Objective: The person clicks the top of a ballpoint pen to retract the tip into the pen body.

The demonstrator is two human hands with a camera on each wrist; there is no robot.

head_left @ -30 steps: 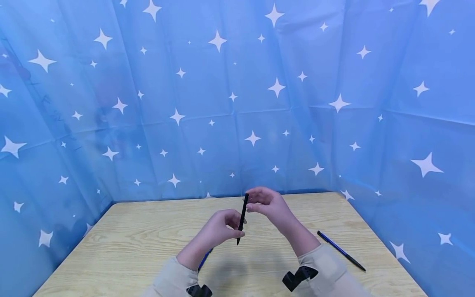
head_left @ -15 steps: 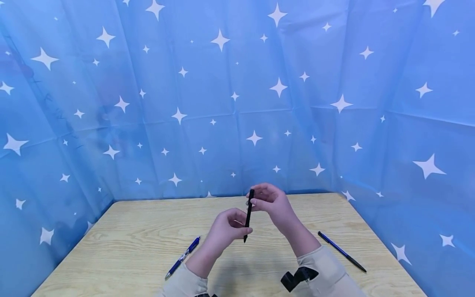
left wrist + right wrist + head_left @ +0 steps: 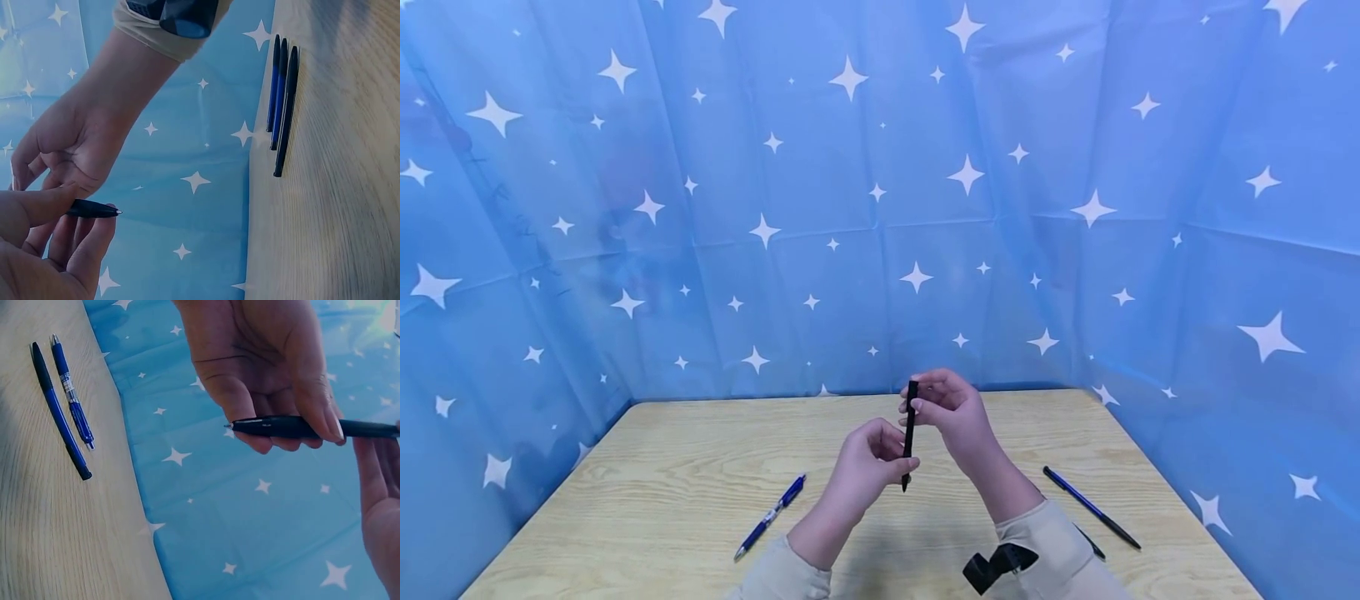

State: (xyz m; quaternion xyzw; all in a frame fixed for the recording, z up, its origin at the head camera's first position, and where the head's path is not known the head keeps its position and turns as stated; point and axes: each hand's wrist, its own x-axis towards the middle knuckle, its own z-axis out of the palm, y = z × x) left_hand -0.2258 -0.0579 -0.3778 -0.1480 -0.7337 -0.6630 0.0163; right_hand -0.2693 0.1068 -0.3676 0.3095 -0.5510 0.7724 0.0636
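Note:
A black pen [image 3: 910, 429] is held nearly upright above the table, its tip pointing down. My left hand [image 3: 867, 471] pinches its lower part between thumb and fingers; the right wrist view shows this left hand [image 3: 269, 369] with the thumb lying across the pen [image 3: 281, 427] and the metal tip bare. Around the pen's upper end, my right hand [image 3: 958, 417] has its thumb on one side and fingertips behind. In the left wrist view, the left hand [image 3: 44, 250] hides most of the pen apart from its tip end [image 3: 94, 209].
A blue click pen [image 3: 771, 517] lies left on the wooden table [image 3: 685, 467], beside another blue pen [image 3: 59, 419] seen in the right wrist view. To the right, a blue pen [image 3: 1090, 507] lies near others, including a black one [image 3: 287, 112]. A starry curtain [image 3: 850, 292] hangs behind.
Both hands and the black pen have shifted slightly right, and the pen stands more upright. The right thumb has come onto the upper end. The blue click pen at left is now uncovered.

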